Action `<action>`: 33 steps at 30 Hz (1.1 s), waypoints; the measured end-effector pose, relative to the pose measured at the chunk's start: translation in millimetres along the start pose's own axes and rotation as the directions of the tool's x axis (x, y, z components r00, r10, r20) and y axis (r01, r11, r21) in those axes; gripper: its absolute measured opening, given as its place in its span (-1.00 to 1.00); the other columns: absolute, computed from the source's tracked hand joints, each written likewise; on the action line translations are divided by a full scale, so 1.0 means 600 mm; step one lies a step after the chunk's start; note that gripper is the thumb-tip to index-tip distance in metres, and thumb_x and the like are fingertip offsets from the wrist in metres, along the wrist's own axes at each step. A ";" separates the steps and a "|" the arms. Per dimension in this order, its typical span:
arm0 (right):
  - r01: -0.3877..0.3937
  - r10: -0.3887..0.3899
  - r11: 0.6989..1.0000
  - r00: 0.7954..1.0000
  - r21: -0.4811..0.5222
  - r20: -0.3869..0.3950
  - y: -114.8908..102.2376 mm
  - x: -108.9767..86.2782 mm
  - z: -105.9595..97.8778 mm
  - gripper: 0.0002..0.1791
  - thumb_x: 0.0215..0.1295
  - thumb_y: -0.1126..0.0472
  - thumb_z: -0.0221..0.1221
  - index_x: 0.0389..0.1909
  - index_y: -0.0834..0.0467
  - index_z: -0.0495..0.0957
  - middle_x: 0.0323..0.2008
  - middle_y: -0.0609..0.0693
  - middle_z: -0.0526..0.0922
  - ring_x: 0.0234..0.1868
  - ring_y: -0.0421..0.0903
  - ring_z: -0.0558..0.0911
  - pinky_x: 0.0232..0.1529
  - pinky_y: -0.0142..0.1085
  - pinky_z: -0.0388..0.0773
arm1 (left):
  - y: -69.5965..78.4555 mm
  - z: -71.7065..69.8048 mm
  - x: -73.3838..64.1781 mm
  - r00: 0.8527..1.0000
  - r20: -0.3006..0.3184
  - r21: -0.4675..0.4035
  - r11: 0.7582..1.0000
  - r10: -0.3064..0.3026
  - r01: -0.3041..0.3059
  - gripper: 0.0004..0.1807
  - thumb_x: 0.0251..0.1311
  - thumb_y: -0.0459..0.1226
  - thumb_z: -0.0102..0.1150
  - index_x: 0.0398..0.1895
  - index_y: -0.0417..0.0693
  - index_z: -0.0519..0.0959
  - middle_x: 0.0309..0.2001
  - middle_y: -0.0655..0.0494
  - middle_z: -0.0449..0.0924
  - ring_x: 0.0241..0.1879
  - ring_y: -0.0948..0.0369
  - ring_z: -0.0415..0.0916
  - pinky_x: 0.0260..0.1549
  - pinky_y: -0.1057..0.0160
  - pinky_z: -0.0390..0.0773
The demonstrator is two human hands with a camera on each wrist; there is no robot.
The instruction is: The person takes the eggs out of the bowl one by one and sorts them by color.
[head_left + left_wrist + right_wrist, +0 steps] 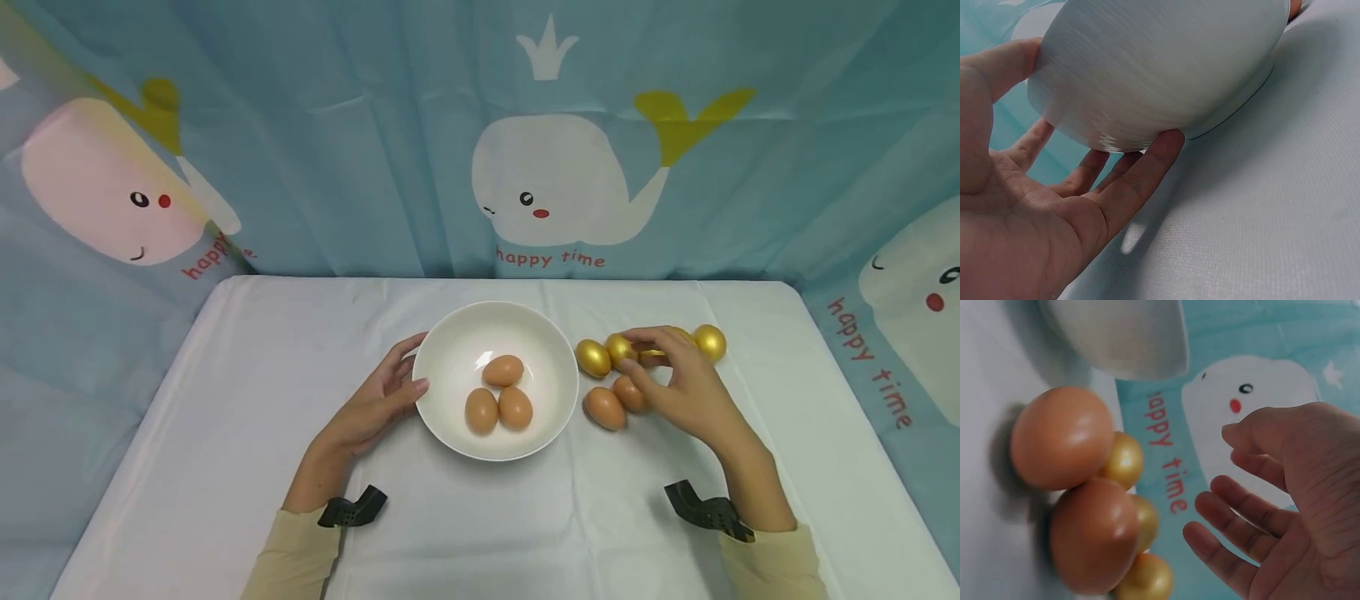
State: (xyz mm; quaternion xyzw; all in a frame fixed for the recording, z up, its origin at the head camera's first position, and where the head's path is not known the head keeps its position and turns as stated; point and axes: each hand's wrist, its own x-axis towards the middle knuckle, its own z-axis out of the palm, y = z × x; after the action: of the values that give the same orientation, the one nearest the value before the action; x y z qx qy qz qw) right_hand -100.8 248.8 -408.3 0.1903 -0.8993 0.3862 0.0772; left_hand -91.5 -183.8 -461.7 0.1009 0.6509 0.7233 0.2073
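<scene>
A white bowl stands on the table with three brown eggs in it. My left hand holds the bowl's left side, thumb at the rim. The left wrist view shows its fingers against the outer wall of the bowl. To the bowl's right lie two brown eggs and, behind them, a row of several golden eggs. My right hand hovers over these, partly hiding the row. The right wrist view shows its fingers loosely bent with nothing between them, apart from the brown eggs.
A white cloth covers the table. Behind it and along both sides hangs a blue curtain printed with whales. Each wrist wears a black strap mount.
</scene>
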 end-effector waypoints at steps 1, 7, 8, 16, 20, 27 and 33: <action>0.002 -0.002 1.000 1.000 -0.009 0.002 -0.005 0.004 -0.002 -0.60 0.40 0.30 0.37 0.22 0.19 0.61 0.11 0.13 0.71 0.09 -0.04 0.63 0.06 -0.60 0.55 | 0.000 0.000 0.000 1.000 -0.003 0.002 1.000 -0.001 0.001 -0.23 0.54 -0.30 0.11 0.68 0.24 0.04 0.58 -0.11 0.23 0.28 0.20 0.58 0.11 0.12 0.68; -0.013 0.013 1.000 0.999 -0.014 0.046 -0.034 0.024 -0.009 -0.61 0.43 0.24 0.35 0.24 0.09 0.62 0.14 0.05 0.70 0.12 0.01 0.64 0.10 -0.57 0.55 | -0.001 0.000 -0.003 1.000 -0.009 -0.008 1.000 -0.011 0.011 -0.23 0.53 -0.32 0.12 0.68 0.24 0.05 0.59 -0.09 0.21 0.28 0.20 0.58 0.11 0.13 0.69; -0.013 0.014 1.000 0.998 -0.014 0.056 -0.039 0.028 -0.009 -0.61 0.43 0.23 0.35 0.24 0.08 0.62 0.14 0.02 0.69 0.13 0.01 0.65 0.11 -0.57 0.56 | -0.001 0.000 -0.003 1.000 -0.010 -0.010 1.000 -0.011 0.011 -0.23 0.53 -0.32 0.12 0.68 0.24 0.05 0.59 -0.09 0.21 0.29 0.20 0.58 0.11 0.13 0.69; 0.018 -0.015 1.000 0.991 -0.021 0.133 -0.067 0.056 -0.011 -0.61 0.42 0.19 0.37 0.24 0.04 0.62 0.17 -0.05 0.67 0.17 -0.07 0.68 0.18 -0.15 0.70 | -0.001 0.000 -0.002 1.000 -0.011 -0.008 1.000 -0.004 0.004 -0.22 0.53 -0.32 0.12 0.68 0.24 0.04 0.60 -0.11 0.20 0.29 0.21 0.58 0.10 0.14 0.70; 0.016 -0.014 1.000 0.982 -0.007 0.189 -0.077 0.068 -0.010 -0.61 0.45 0.14 0.36 0.24 0.02 0.61 0.21 -0.05 0.65 0.18 -0.06 0.68 0.23 -0.01 0.67 | -0.002 0.000 -0.003 1.000 -0.013 -0.009 1.000 -0.008 0.008 -0.22 0.53 -0.32 0.12 0.68 0.23 0.05 0.59 -0.11 0.21 0.28 0.21 0.59 0.10 0.15 0.70; 0.068 -0.065 0.998 0.959 -0.003 0.277 -0.097 0.087 0.002 -0.62 0.48 0.18 0.29 0.27 0.02 0.59 0.25 -0.03 0.63 0.23 -0.06 0.62 0.23 0.00 0.65 | -0.003 0.000 -0.005 1.000 -0.013 -0.010 1.000 -0.012 0.011 -0.23 0.53 -0.31 0.12 0.68 0.24 0.06 0.58 -0.11 0.23 0.29 0.21 0.59 0.12 0.15 0.69; 0.102 -0.098 0.995 0.943 0.003 0.318 -0.115 0.101 0.002 -0.59 0.46 0.18 0.32 0.27 0.10 0.59 0.25 0.03 0.63 0.24 0.06 0.64 0.24 0.04 0.65 | 0.000 -0.001 -0.003 1.000 0.001 -0.005 1.000 0.001 -0.001 -0.23 0.54 -0.29 0.11 0.68 0.26 0.05 0.58 -0.11 0.23 0.30 0.19 0.57 0.12 0.13 0.69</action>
State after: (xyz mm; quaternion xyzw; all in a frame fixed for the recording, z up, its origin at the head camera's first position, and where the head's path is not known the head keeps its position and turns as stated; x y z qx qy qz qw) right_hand -128.3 187.2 -346.1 0.2947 -0.8917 0.3402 -0.0479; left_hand -90.4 -185.1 -461.4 0.1010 0.6489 0.7250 0.2076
